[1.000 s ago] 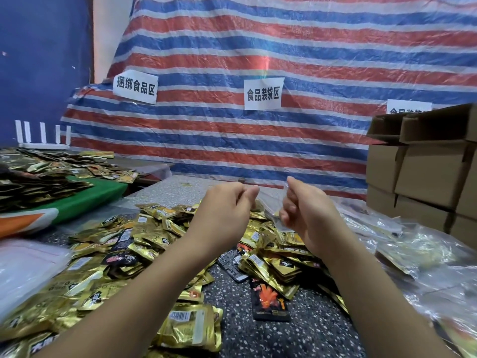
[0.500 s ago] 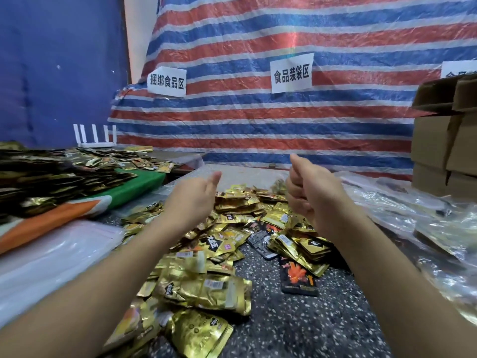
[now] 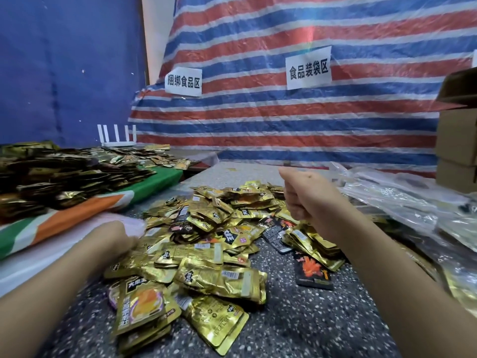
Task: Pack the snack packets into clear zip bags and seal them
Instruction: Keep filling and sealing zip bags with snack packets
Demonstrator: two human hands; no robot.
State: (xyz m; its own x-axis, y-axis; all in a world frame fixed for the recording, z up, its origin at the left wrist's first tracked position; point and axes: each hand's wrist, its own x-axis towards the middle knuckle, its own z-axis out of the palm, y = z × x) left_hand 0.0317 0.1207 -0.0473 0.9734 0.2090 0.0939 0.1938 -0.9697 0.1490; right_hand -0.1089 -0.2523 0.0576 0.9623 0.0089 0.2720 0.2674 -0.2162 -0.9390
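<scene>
Gold foil snack packets [image 3: 206,244] lie heaped on the table [image 3: 296,324], within reach. The left hand [image 3: 124,239], blurred, perhaps reaches to gather some; the right hand [image 3: 307,197] hovers fisted, seemingly empty.

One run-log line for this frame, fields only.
left hand: down at gold snack packets, blurred, grip unclear | right hand: raised, fingers curled, contents unseen | clear zip bags: heaped right

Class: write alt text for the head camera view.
A person's left hand reaches into a pile of gold snack packets on a speckled table; the right hand hovers as a fist. Clear bags lie right.
</scene>
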